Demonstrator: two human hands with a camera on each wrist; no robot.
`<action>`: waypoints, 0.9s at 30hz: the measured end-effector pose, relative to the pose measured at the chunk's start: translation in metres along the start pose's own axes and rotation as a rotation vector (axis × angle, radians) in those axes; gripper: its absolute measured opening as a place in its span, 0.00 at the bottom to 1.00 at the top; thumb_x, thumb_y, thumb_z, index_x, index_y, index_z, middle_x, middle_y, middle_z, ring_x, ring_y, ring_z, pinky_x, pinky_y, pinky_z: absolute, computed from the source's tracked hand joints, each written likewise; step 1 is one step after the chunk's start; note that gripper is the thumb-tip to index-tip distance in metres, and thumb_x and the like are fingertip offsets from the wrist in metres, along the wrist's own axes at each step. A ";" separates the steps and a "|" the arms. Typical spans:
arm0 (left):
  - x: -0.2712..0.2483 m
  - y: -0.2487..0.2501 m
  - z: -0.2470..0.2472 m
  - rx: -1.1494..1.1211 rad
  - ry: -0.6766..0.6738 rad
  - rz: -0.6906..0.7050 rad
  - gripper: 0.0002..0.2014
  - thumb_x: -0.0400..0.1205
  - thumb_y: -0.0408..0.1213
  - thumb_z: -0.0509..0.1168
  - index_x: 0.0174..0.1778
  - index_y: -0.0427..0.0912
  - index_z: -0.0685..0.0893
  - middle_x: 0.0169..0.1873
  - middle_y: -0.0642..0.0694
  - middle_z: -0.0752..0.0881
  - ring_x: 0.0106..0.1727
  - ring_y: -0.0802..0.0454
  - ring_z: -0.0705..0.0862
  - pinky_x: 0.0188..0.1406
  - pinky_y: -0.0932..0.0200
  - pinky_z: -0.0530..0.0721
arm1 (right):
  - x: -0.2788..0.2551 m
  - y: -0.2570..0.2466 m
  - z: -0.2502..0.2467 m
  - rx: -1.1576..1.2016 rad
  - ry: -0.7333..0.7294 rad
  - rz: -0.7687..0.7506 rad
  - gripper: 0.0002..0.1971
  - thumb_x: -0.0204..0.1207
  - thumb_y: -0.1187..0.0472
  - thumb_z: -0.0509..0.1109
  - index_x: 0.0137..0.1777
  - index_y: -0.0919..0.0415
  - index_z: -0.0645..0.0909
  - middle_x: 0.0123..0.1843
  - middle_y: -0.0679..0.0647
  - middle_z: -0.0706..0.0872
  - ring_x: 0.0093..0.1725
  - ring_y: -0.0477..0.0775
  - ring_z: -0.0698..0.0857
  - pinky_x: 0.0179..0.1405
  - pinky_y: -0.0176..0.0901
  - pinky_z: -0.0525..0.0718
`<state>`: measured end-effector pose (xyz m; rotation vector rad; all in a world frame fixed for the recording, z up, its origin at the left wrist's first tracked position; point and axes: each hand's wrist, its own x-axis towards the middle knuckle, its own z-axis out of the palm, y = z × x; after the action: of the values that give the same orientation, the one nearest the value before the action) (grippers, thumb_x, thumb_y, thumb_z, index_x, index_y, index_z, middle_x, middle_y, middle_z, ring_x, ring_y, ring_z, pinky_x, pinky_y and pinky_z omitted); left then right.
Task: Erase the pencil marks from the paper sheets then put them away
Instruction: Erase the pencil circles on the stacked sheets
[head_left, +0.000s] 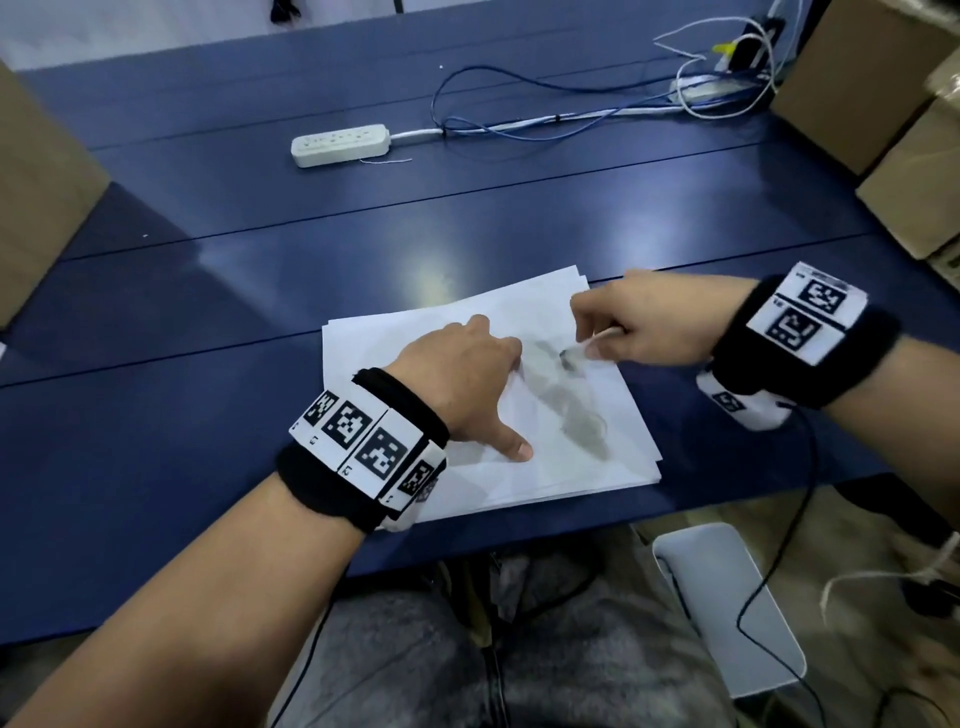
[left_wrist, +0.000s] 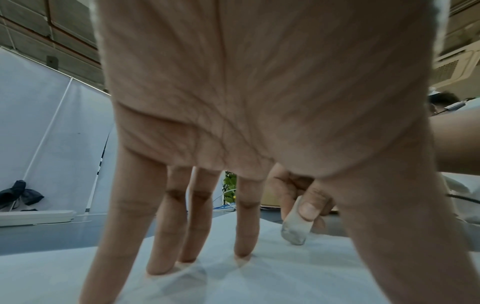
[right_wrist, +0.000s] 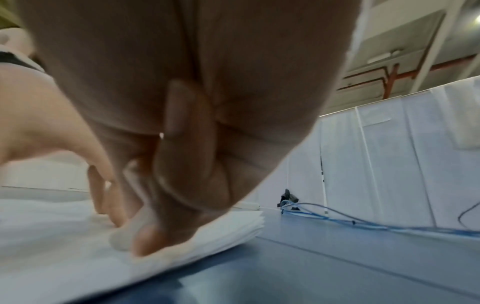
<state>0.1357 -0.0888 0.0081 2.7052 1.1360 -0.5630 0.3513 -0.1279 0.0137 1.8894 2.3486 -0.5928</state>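
Note:
A stack of white paper sheets (head_left: 582, 441) lies near the front edge of the blue table (head_left: 208, 322). Grey pencil smudges (head_left: 582, 426) run across the top sheet. My left hand (head_left: 467, 374) presses on the stack with straight, spread fingers (left_wrist: 166, 236). My right hand (head_left: 639, 322) pinches a white eraser (left_wrist: 296, 228) with a greyed tip, and that tip touches the top sheet by the upper end of the smudges. In the right wrist view the eraser (right_wrist: 130, 234) sits under my thumb on the paper (right_wrist: 52, 236).
A white power strip (head_left: 340, 144) lies further back on the table, with blue and white cables (head_left: 571, 122) trailing to the right. Cardboard boxes (head_left: 883, 88) stand at the right edge, and another one (head_left: 36, 192) at the left. A black cable (head_left: 779, 561) hangs from my right wrist.

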 end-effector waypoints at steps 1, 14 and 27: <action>0.000 0.000 0.001 -0.001 0.001 0.001 0.44 0.61 0.72 0.75 0.69 0.54 0.75 0.57 0.48 0.74 0.55 0.47 0.79 0.42 0.53 0.76 | -0.005 -0.001 0.002 0.029 -0.061 -0.043 0.07 0.79 0.52 0.69 0.43 0.42 0.74 0.42 0.44 0.86 0.45 0.46 0.82 0.45 0.43 0.79; 0.001 0.004 0.000 0.003 0.011 0.001 0.46 0.60 0.77 0.70 0.73 0.61 0.73 0.54 0.48 0.71 0.53 0.47 0.78 0.43 0.53 0.75 | -0.016 -0.007 0.005 0.050 -0.153 -0.089 0.05 0.78 0.53 0.71 0.44 0.47 0.76 0.42 0.44 0.87 0.39 0.40 0.80 0.40 0.37 0.78; 0.002 0.010 -0.002 0.036 -0.012 -0.022 0.47 0.60 0.76 0.72 0.73 0.57 0.74 0.57 0.45 0.74 0.54 0.45 0.80 0.42 0.54 0.76 | -0.030 -0.016 0.011 0.153 -0.332 -0.147 0.04 0.76 0.55 0.73 0.44 0.49 0.81 0.37 0.45 0.88 0.36 0.43 0.82 0.38 0.39 0.80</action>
<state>0.1444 -0.0940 0.0087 2.7188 1.1653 -0.6079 0.3410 -0.1622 0.0166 1.5314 2.2883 -1.0387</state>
